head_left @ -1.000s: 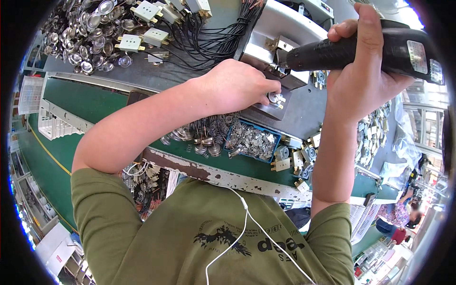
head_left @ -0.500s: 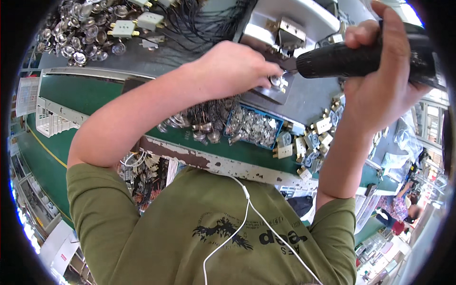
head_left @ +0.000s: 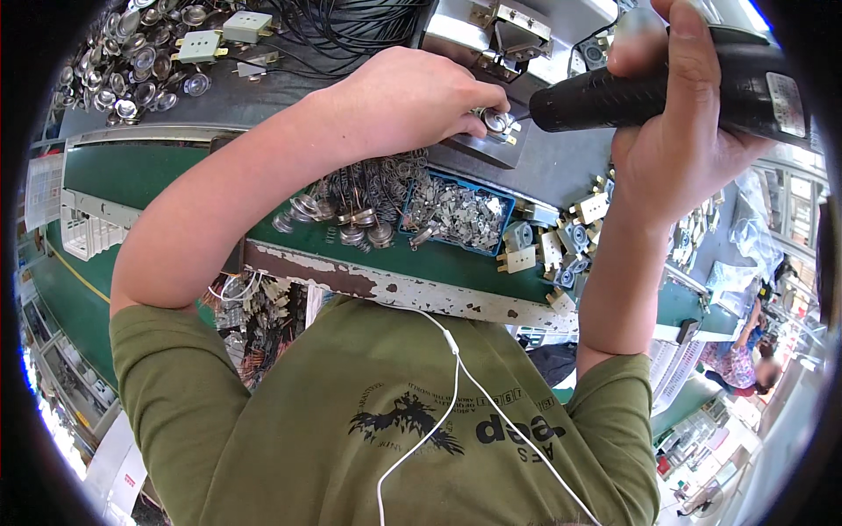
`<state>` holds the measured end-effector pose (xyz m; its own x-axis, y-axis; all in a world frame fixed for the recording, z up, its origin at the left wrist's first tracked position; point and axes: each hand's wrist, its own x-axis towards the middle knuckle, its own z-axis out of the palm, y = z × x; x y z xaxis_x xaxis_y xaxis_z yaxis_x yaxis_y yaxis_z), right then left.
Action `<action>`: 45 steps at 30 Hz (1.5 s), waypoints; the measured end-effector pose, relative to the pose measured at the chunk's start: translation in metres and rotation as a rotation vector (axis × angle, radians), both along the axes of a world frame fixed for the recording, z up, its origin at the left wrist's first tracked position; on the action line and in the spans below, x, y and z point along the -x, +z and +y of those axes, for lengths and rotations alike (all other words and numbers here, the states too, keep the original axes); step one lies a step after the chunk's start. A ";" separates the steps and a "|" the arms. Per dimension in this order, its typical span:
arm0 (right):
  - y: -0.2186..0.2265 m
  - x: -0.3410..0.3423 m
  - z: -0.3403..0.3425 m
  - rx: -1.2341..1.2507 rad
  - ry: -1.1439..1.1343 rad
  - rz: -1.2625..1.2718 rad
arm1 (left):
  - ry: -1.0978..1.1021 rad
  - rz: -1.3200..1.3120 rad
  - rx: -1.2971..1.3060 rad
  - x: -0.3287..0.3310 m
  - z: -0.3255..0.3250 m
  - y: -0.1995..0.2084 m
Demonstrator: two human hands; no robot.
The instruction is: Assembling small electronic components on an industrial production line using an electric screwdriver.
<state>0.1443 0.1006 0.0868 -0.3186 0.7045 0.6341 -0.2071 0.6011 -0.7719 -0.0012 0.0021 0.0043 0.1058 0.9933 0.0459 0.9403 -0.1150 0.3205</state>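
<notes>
My left hand (head_left: 425, 96) reaches over the bench with thumb and fingers pinched on a small round metal-capped part (head_left: 496, 121) with flat terminals. That part is at the top of a grey metal block (head_left: 495, 153). In my right hand (head_left: 675, 140) is a black power screwdriver (head_left: 596, 103), lying almost level with its nose pointing left at the part. The fingers of that hand wrap round its body. The nose is close beside the part; whether its bit touches cannot be made out.
A blue tray (head_left: 503, 237) of small metal pieces lies near the front edge, with springs (head_left: 399, 180) to its left. White terminal blocks (head_left: 519, 259) cluster on its right. Round metal caps (head_left: 140, 57) and black wires (head_left: 351, 31) cover the back left. A metal fixture (head_left: 522, 35) stands behind.
The whole view has shifted, so the bench sits higher and further left. Against the bench, the part and my left hand have risen slightly, and the screwdriver stays close to it.
</notes>
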 end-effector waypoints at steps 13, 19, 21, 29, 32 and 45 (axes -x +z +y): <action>-0.005 0.004 0.004 0.013 0.061 0.030 | 0.008 -0.004 0.038 -0.001 0.001 0.000; -0.013 -0.003 -0.005 0.042 0.058 0.013 | 0.011 0.006 -0.043 0.000 0.001 -0.007; -0.013 -0.003 -0.009 0.049 0.042 0.018 | 0.019 0.013 -0.027 0.000 0.000 -0.008; -0.009 0.001 0.003 0.349 -0.097 0.030 | -0.003 0.020 -0.047 -0.001 0.000 -0.005; -0.012 0.002 -0.002 0.202 -0.021 0.016 | -0.004 0.043 -0.020 -0.001 0.001 -0.005; -0.020 -0.001 0.008 -0.098 0.141 -0.050 | -0.100 0.006 0.097 0.002 0.003 0.017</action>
<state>0.1454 0.1085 0.0664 -0.4429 0.5860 0.6785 -0.2579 0.6415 -0.7224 -0.0032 0.0050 0.0215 0.2044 0.9776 -0.0507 0.9275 -0.1768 0.3294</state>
